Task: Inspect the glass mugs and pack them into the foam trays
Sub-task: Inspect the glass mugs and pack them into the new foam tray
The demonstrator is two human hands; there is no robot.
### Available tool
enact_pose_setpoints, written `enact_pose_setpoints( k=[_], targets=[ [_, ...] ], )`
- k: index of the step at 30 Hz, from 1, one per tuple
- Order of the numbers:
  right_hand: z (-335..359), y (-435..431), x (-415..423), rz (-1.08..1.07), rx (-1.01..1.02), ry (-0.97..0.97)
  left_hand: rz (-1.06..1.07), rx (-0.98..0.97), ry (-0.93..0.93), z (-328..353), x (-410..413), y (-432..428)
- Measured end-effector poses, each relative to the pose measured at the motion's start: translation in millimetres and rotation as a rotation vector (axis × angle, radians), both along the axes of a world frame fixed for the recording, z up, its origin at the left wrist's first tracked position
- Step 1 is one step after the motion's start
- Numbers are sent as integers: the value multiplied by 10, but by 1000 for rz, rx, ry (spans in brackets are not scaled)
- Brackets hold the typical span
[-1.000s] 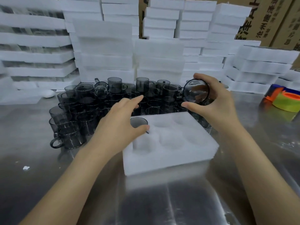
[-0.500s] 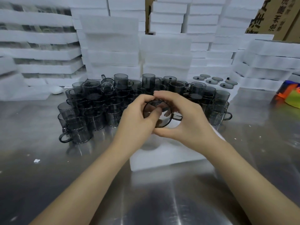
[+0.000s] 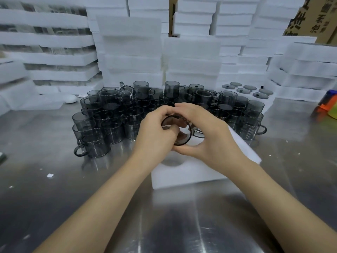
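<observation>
Two-handed grip, mug [image 3: 177, 131] mouth toward camera

Bare steel table [image 3: 54, 198] in the near foreground on both sides of the forearms: open passage. Foam tray [image 3: 182, 176] sits centre, under both hands. Behind it a dense cluster of smoky glass mugs [image 3: 113, 125] blocks the way back, rims touching. Stacked foam trays [image 3: 131, 57] wall the rear and left. Right: foam stack [image 3: 300, 70], coloured tape rolls [image 3: 326, 106] near the edge.
</observation>
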State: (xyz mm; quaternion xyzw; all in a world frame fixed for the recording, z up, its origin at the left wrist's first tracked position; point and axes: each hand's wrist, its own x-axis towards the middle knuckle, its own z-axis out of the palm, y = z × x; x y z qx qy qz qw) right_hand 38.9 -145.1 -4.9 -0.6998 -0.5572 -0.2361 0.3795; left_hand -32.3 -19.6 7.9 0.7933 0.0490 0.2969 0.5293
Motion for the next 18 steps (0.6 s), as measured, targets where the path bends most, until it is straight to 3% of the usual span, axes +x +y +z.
enact_pose_setpoints(
  k=[8, 11, 14, 18],
  targets=[
    [-41, 77, -14, -134, -63, -255, 31, -75, -28, 8, 10, 38],
    [-43, 104, -28, -172, -83, -259, 92, -34, -34, -15, 38, 46],
    [-32, 132, -6, -231, -95, -90, 158, 82, -51, -22, 29, 64],
    [8, 36, 116, -236, 141, 356, 381, 276, -136, 9, 27, 256]
  ],
)
